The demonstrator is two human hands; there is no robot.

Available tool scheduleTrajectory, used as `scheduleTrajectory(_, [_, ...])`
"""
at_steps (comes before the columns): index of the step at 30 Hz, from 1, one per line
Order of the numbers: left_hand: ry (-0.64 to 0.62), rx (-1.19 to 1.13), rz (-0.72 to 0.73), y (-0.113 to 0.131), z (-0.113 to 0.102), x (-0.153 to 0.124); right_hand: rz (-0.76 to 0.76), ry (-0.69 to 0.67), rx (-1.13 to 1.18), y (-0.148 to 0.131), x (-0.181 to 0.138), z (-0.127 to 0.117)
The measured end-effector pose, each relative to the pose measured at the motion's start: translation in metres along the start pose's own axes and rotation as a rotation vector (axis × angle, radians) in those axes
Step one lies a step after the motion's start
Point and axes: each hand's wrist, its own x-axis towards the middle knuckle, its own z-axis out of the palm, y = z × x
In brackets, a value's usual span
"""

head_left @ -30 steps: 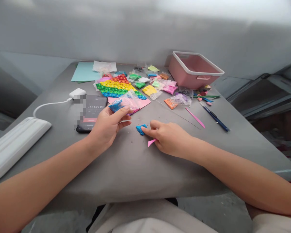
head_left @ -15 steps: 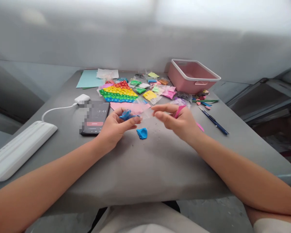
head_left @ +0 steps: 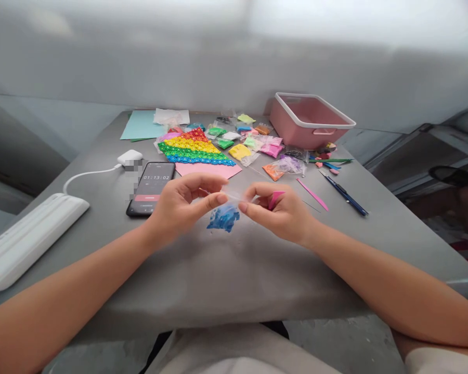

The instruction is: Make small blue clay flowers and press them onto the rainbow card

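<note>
Over the middle of the grey table (head_left: 226, 270), my left hand (head_left: 181, 205) and my right hand (head_left: 283, 210) both pinch the top edge of a small clear plastic bag (head_left: 223, 215) with blue clay in it. The bag hangs between my fingertips just above the tabletop. Tucked in my right hand is also a small pink tool (head_left: 275, 197). Whether a loose blue clay lump lies under the bag is hidden.
A phone (head_left: 152, 187), a white earbud case (head_left: 129, 156) with cable and a white device (head_left: 27, 236) lie at the left. Behind are a rainbow clay piece (head_left: 191, 148) on pink card, several clay bags, a pink basket (head_left: 310, 119), a pink stick (head_left: 312, 194) and a blue pen (head_left: 345, 192).
My right hand left the blue clay lump on the table, rose and took the bag's edge. Both hands then came lower and nearer me with the bag hanging.
</note>
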Motion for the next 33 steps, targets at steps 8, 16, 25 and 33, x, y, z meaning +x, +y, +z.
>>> scheduleTrajectory(8, [0.123,0.021,-0.122,0.005,0.007,-0.004,-0.151,0.354,-0.085,-0.001,0.001,0.003])
scheduleTrajectory(16, [-0.016,0.079,-0.079,0.008,0.011,-0.010,-0.182,0.211,0.004,0.000,-0.003,0.003])
scheduleTrajectory(25, [-0.067,0.247,0.036,0.009,0.013,-0.013,-0.168,0.126,-0.105,0.000,-0.009,0.008])
scheduleTrajectory(33, [-0.044,0.296,0.078,0.012,0.011,-0.012,-0.233,0.067,-0.165,-0.004,-0.008,0.008])
